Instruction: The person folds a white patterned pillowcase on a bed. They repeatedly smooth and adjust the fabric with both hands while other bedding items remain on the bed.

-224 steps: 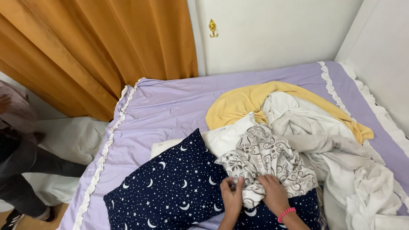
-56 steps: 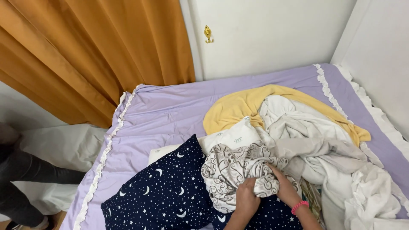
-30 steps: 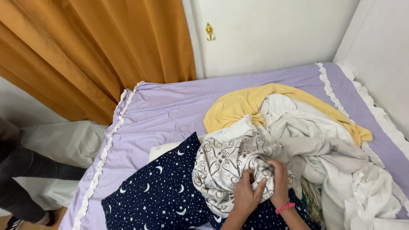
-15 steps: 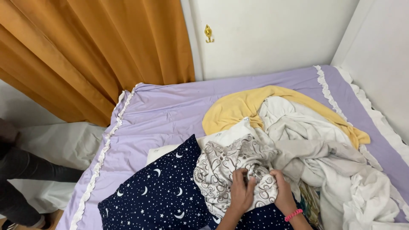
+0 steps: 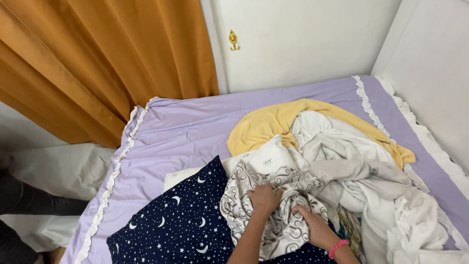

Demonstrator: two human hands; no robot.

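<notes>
At the near edge of the bed, both hands are buried in the swirl-patterned cloth (image 5: 273, 205). Left hand (image 5: 264, 198) is curled, fingers closed on a fold near the cloth's upper middle. Right hand (image 5: 311, 222), pink wristband (image 5: 338, 248) on the wrist, is clenched on a bunched fold lower right. The cloth is crumpled and lies partly over the navy star-and-moon pillow (image 5: 181, 230) and against a white pillow (image 5: 264, 159) behind it.

Handling, my read: the fabric is thin and limp, so grabbing mid-panel only makes more bunching. Better to walk the fingers out to a hem or corner, get two corners, and lift clear so it hangs flat. Watch that no layer of the white laundry pile (image 5: 371, 190) comes up with it; the two overlap at the right hand.

Edges and room:
- Right: white pile, yellow sheet (image 5: 273, 124) under it, then the ruffled bed edge and white wall (image 5: 430, 73). Tight.
- Left and ahead: bare lavender bedsheet (image 5: 190, 132) up to the orange curtain (image 5: 97, 63). Best open area to spread the cloth.
- Far left, off the bed: white bedding and a dark-clothed leg (image 5: 29, 205) of another person. Keep clear.
- Back wall has a small brass hook (image 5: 233, 40), well apart from the work.
</notes>
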